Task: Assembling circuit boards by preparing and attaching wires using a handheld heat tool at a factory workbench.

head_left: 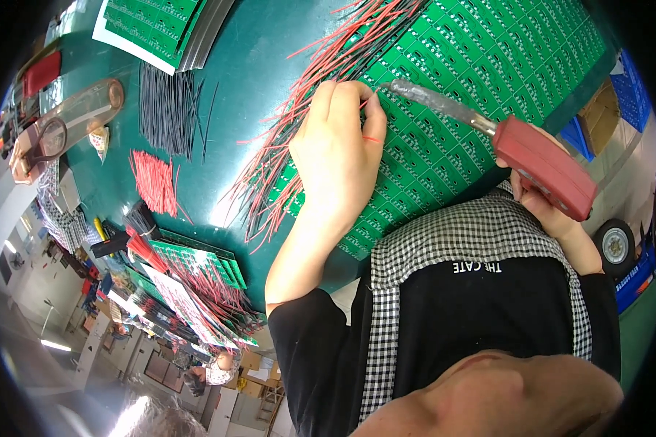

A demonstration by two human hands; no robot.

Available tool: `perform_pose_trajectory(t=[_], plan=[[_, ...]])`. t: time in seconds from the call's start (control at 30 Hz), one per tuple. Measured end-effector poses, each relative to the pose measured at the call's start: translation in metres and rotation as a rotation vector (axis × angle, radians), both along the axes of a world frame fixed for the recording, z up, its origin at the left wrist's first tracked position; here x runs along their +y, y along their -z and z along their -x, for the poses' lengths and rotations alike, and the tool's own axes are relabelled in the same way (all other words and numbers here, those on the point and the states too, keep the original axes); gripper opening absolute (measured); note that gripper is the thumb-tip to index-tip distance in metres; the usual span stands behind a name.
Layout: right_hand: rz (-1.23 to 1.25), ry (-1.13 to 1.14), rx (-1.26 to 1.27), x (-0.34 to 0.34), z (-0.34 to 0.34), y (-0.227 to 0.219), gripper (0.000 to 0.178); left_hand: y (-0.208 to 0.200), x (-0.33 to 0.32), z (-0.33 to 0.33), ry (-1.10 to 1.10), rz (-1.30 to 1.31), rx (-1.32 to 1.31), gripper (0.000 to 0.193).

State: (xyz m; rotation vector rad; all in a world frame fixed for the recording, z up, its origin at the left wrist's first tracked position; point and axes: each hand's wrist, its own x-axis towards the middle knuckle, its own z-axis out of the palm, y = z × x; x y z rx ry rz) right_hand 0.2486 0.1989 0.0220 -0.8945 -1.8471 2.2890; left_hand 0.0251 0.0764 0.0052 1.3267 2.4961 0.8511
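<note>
A large sheet of green circuit boards (444,116) lies on the table in front of me. Along its left side spread many loose red and black wires (277,153), some soldered ends hidden under my hand. My left hand (335,146) rests over the sheet, thumb and fingers pinched on a thin red wire (372,139). In my right hand (539,204) is a soldering iron (547,167) with a thick red handle, gripped from below. Its dark, coated shaft points left, and the bent tip is close to my left fingertips. Whether tip and wire touch, I cannot tell.
Left on the green table (248,58) lie a bundle of black wires (168,109) and a pile of short red wires (153,186). Stacked boards (153,29) stand at the far left, wired boards (197,284) at the near left. A blue crate (630,91) is beyond the right edge.
</note>
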Motion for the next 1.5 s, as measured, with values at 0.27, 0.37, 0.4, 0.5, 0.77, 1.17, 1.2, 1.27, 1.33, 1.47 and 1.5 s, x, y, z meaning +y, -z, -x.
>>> perform_pose_trajectory(t=[0.27,0.37,0.4,0.5,0.77,1.17,1.2,1.27,1.33,1.47,1.5], plan=[[0.084,0.046,0.139,-0.001,-0.008,0.004,0.051,-0.001,0.001,0.003,0.041,-0.007,0.043,0.012],[0.094,0.049,0.125,-0.001,-0.004,0.004,0.055,0.0,0.0,0.004,0.041,-0.012,0.058,0.012],[0.084,0.062,0.103,-0.001,-0.001,0.003,0.058,-0.001,0.0,0.003,0.035,0.0,0.047,0.012],[0.113,0.113,0.05,-0.002,0.004,-0.001,0.058,-0.002,0.0,0.003,0.028,0.015,0.032,0.012],[-0.287,-0.012,-0.061,0.004,-0.004,0.003,0.051,-0.002,0.001,0.004,0.023,0.032,0.033,0.011],[0.045,0.246,0.057,-0.005,-0.017,0.01,0.075,-0.003,0.003,0.001,0.043,0.042,0.041,0.01],[0.103,0.217,0.1,-0.005,-0.013,0.012,0.073,-0.004,0.001,0.001,0.04,0.043,0.066,0.01],[0.072,0.121,0.112,0.0,-0.006,0.005,0.069,-0.002,-0.001,0.003,0.049,0.029,0.076,0.01],[0.023,0.165,0.09,0.001,-0.006,-0.002,0.067,-0.001,0.003,0.003,0.054,0.027,0.034,0.009],[0.059,0.181,0.171,-0.003,-0.007,0.01,0.056,-0.015,-0.008,0.01,0.08,0.104,0.2,0.013],[0.043,0.171,0.175,-0.002,-0.008,0.01,0.052,-0.02,-0.01,0.012,0.089,0.117,0.277,0.016]])
